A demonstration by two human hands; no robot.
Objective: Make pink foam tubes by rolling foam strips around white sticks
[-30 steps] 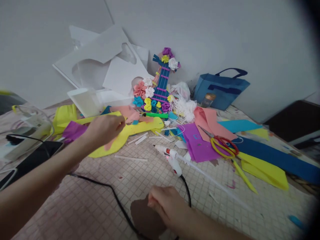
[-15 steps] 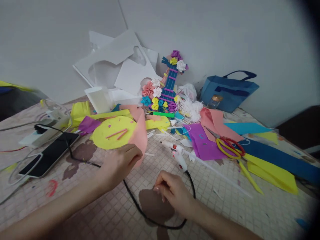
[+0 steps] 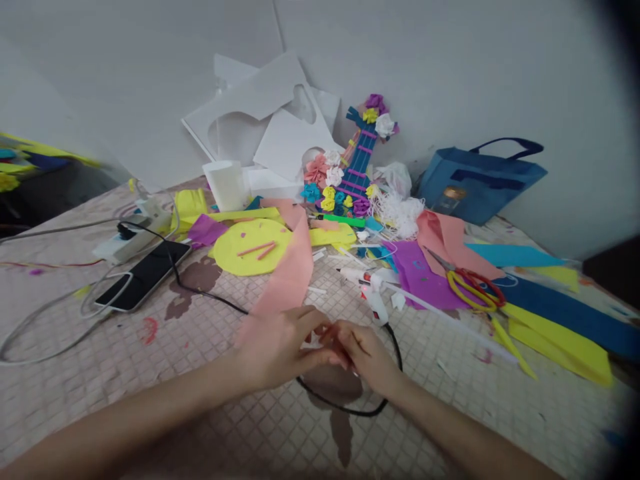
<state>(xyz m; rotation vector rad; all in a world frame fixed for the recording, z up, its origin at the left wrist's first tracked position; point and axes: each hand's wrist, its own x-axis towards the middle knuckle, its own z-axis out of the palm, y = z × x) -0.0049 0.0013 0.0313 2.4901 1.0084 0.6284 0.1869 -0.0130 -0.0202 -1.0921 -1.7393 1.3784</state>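
Note:
My left hand (image 3: pixel 280 347) and my right hand (image 3: pixel 367 353) meet at the fingertips above the table, fingers bent and pinched together. Whatever lies between them is too small or too covered to make out. A salmon crepe paper strip (image 3: pixel 289 270) runs down from a flat yellow round piece (image 3: pixel 250 248) to just behind my left hand. On that round piece lie two thin salmon rolls (image 3: pixel 257 250). Beyond my right hand a white glue gun (image 3: pixel 375 303) rests on the table, a long clear glue stick (image 3: pixel 450 319) at its back. Its black cord (image 3: pixel 345 409) loops below my hands.
Yellow-and-red scissors (image 3: pixel 475 288) lie at the right on purple paper (image 3: pixel 420 277). A phone (image 3: pixel 145 277) and a power strip (image 3: pixel 127 241) are at the left. Behind stand a flower-decorated blue guitar model (image 3: pixel 357 167), white board offcuts (image 3: pixel 250 100) and a blue bag (image 3: pixel 480 183).
My left hand has moved right and down, away from the yellow round piece, and its fingers now meet those of my right hand. The whole view has shifted left.

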